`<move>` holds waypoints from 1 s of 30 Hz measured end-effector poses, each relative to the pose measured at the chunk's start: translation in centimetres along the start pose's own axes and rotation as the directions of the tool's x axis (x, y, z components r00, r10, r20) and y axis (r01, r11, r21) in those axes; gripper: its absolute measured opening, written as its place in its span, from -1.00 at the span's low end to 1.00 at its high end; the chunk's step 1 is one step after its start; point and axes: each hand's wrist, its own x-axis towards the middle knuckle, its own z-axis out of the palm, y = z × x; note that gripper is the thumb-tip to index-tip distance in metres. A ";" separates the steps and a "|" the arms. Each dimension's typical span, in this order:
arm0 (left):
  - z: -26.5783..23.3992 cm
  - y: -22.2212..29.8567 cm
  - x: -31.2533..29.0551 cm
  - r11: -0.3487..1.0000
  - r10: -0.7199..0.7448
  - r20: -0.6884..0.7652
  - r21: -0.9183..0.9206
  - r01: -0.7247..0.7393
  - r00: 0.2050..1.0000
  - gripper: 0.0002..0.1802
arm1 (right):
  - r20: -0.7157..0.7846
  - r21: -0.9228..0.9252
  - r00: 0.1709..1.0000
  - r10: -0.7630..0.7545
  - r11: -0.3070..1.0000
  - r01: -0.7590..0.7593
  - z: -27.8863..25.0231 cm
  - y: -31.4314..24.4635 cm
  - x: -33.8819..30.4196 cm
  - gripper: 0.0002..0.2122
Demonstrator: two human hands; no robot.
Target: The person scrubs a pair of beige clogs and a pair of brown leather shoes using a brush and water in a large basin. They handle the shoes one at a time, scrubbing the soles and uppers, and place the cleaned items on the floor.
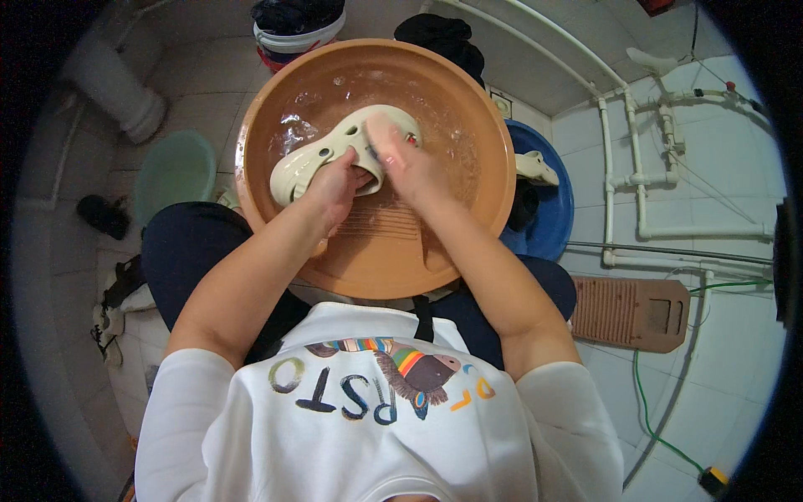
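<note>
A cream clog point(305, 166) with round holes lies slantwise over the wide orange-brown basin point(470, 167), which holds clear water. My left hand point(336, 186) grips the clog at its foot opening, fingers reaching inside. Over the toe end, my right hand point(410, 170) is smeared by motion and touches or nearly touches the upper. Its fingers are too blurred to show whether they hold anything. Near me, a ridged washboard section point(378, 224) is part of the basin's sloping side.
A blue basin point(559, 219) at the right holds a light shoe point(535, 168) and something dark. Beyond my right knee lies a brown washboard point(629, 313). A pale green basin point(174, 176) stands left. White pipes point(640, 188) line the right wall; a green cord point(646, 410) crosses the floor.
</note>
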 end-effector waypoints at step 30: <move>0.2 1.2 1.4 0.962 0.007 0.053 0.273 -0.021 0.999 -0.55 | 0.068 -0.009 0.934 0.351 0.936 -0.351 -1.3 6.5 2.0 -0.50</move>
